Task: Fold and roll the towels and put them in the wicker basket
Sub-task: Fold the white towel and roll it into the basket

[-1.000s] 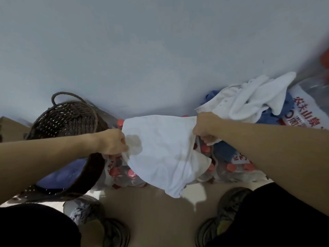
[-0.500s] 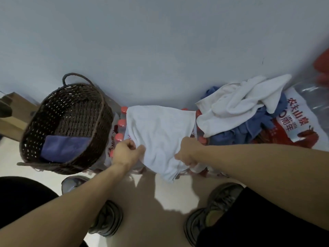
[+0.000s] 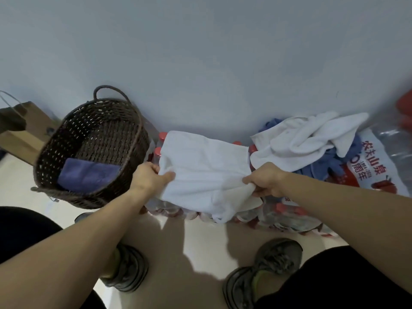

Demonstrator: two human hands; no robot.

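Observation:
A white towel (image 3: 204,168) lies spread over a pack of red-capped water bottles (image 3: 276,215) against the wall. My left hand (image 3: 149,178) grips its near left edge, thumb on top. My right hand (image 3: 265,180) pinches its near right corner, where the cloth bunches. The dark wicker basket (image 3: 131,121) stands to the left, with a folded blue towel (image 3: 88,175) lying inside it. A heap of white towels (image 3: 305,139) and blue towels (image 3: 332,161) sits to the right on another bottle pack.
A pale wall rises right behind the basket and bottle packs. A brown paper bag (image 3: 24,130) stands at the far left. A labelled bottle pack (image 3: 379,166) is at the right. My two shoes (image 3: 127,268) stand on the beige floor below the towel.
The towel has come down from the air onto the bottle pack and lies flatter and wider. Both hands have spread apart along its near edge. The view has tilted down, bringing the basket's inside into sight.

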